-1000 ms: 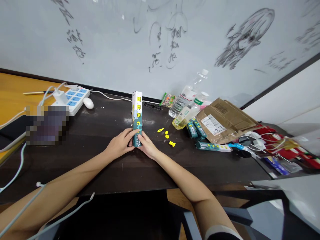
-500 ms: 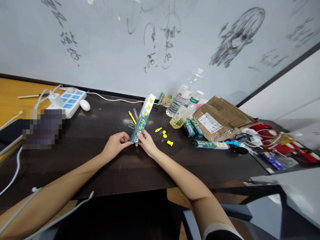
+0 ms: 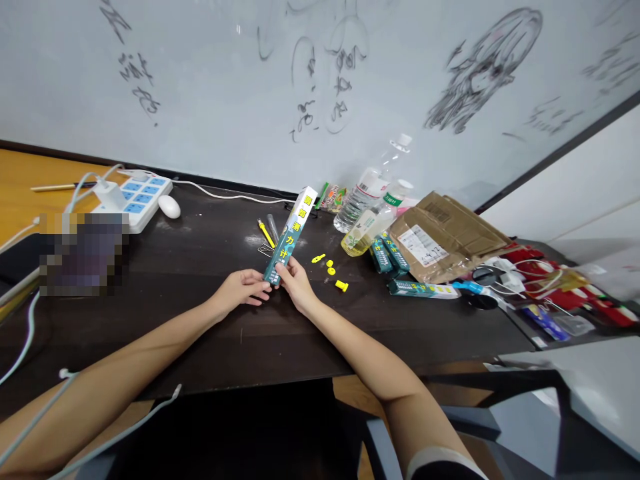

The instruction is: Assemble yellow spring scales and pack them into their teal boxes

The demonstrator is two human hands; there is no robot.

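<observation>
A long, narrow cardboard spring scale box (image 3: 294,230), dark green at the near end and white at the far end with yellow lettering, is held tilted over the dark table. My right hand (image 3: 299,288) grips its lower right side, thumb on the printed face. At the near end, my left hand (image 3: 243,288) has thumb and fingertips pinched against the bottom edge. Just beyond lie a yellow spring scale part (image 3: 266,233), a clear tube (image 3: 273,228) and a bent metal wire (image 3: 266,250). Several small yellow plastic pieces (image 3: 341,285) are scattered to the right.
Two bottles (image 3: 367,230), a flattened brown parcel (image 3: 447,230) and more green boxes (image 3: 423,289) occupy the right side. On the left are a power strip (image 3: 145,200), a white mouse (image 3: 169,207) and a pixelated device (image 3: 85,253). A whiteboard (image 3: 210,100) rises behind the table.
My left hand's fingers have shifted at the box's near end and now lie lower and more extended. The right hand keeps its grip. The view has moved slightly.
</observation>
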